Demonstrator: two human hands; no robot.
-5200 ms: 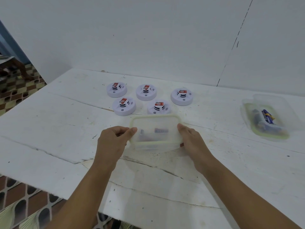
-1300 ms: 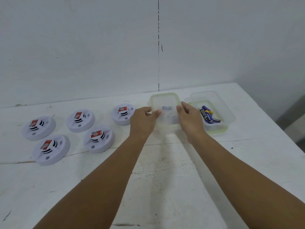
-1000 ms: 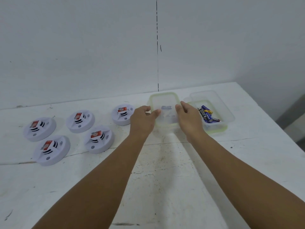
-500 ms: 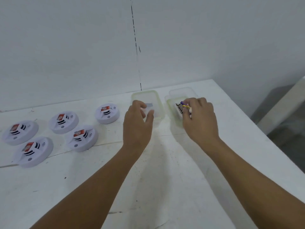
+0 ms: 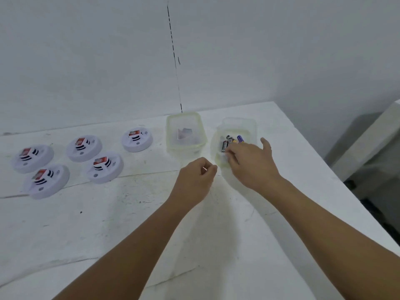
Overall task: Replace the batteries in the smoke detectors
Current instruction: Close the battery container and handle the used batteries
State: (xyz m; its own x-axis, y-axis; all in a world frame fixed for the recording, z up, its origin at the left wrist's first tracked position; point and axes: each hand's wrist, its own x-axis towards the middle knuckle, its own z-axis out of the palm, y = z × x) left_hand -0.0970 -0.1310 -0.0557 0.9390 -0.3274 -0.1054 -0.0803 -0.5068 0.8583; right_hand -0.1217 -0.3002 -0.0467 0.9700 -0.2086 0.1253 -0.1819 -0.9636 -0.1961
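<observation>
A white desk point(image 5: 151, 224), scuffed and cracked, stands against a plain white wall; five detectors point(image 5: 137, 140) lie face up at its left, none opened yet, each with a red label on top; two clear tubs stand at the far middle. The left tub point(image 5: 185, 146), lidded and green-rimmed, holds a few small items too blurred to name; the right tub point(image 5: 252, 126) is open and holds the batteries point(image 5: 225, 145), black and blue cells lying loose.

Change since the last second: both hands carried the left tub to its place just beside the right tub and have let it go; it now rests on the desk, touching neither hand. The right hand point(image 5: 251, 163) has moved over the right tub; its fingers reach down among the batteries, thumb spread wide; whether its grip has closed on a cell cannot be told, as the fingertips are hidden. The left hand point(image 5: 195, 178) has drawn back toward the near side; its fingers are loosely curled and its grip holds nothing.

Judgement: setup is finished; the step in hand is picking the first fresh battery; all five detectors remain to be serviced.
</observation>
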